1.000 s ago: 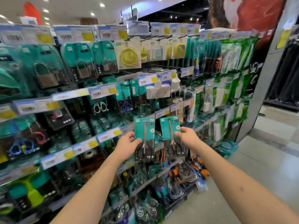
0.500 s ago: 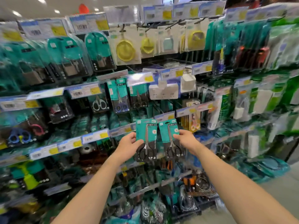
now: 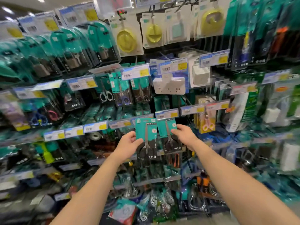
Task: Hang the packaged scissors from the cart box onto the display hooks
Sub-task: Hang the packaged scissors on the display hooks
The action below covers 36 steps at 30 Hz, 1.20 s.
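Both hands are still gripping a scissors pack each, side by side: the left hand [image 3: 128, 146] is pinching the left pack [image 3: 146, 135] and the right hand [image 3: 184, 135] is holding the right pack [image 3: 168, 133]. Since half a second ago the packs are riding higher and nearer the rack, their tops now meeting the price tags [image 3: 167, 114] at 12 o'clock.

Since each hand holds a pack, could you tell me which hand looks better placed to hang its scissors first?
Probably the right hand: it pinches its teal-carded black-handled scissors pack near the top, just under a blue-and-yellow price tag. The left hand grips its matching pack lower down.
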{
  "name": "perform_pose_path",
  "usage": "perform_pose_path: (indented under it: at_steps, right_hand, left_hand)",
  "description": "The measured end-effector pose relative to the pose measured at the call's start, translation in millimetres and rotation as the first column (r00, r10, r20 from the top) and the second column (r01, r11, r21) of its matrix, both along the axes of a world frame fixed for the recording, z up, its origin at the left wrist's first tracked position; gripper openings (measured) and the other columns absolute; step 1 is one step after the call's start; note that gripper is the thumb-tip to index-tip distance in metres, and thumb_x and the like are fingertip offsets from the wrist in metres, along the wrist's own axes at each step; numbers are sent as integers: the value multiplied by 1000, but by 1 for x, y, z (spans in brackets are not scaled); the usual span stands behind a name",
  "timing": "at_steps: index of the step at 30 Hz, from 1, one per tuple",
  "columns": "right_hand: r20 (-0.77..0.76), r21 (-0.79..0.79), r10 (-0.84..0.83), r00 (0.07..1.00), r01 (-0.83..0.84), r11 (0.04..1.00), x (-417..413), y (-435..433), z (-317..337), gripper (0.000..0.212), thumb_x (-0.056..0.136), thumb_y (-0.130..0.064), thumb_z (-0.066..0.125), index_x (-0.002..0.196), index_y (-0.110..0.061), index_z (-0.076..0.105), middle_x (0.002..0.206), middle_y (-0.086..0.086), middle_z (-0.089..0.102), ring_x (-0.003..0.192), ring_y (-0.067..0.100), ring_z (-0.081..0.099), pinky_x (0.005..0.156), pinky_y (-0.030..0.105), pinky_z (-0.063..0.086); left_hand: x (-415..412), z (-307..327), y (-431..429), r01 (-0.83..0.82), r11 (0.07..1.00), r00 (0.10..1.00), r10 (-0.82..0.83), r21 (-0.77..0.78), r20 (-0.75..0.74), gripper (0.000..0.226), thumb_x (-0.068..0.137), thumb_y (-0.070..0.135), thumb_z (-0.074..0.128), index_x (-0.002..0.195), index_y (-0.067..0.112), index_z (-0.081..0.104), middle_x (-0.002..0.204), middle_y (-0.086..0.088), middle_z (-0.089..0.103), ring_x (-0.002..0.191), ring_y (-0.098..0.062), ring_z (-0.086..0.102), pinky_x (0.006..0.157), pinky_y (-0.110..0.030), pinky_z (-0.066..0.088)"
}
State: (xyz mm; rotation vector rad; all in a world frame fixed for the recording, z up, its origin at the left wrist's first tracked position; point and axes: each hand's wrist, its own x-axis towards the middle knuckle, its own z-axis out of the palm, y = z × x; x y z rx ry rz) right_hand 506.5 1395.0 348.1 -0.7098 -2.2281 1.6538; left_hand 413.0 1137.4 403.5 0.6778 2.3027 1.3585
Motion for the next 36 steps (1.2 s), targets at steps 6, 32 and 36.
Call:
perform_pose_path:
  at_steps: [6,32,36]
  right_hand:
    - [-72,-42,13,997,-16,999,-3,-3,7,17,99,-21,62,110,-11,71,115,19,72,99,25,67,84,36,50]
    - [-180,-103,17,983,-36,994,-7,2,5,23,101,-12,58,122,-9,68,118,4,73,109,16,69,100,33,54]
    - [-197,-104,2,980,-23,994,-8,-1,9,22,101,-15,60,120,-10,70,115,3,74,108,16,70,97,32,54]
  left_hand:
    - [-2,-7,7,28,999,1000,-28,22,-6,18,101,14,62,119,15,63,119,2,73,106,-9,71,99,-38,57]
    - [-3,-36,12,36,998,999,-38,56,37,18,101,14,62,118,16,63,120,1,74,109,-11,71,95,-38,59]
    - [-1,-37,13,39,998,999,-40,40,20,16,101,16,62,117,18,63,120,3,73,109,-9,70,94,-35,59]
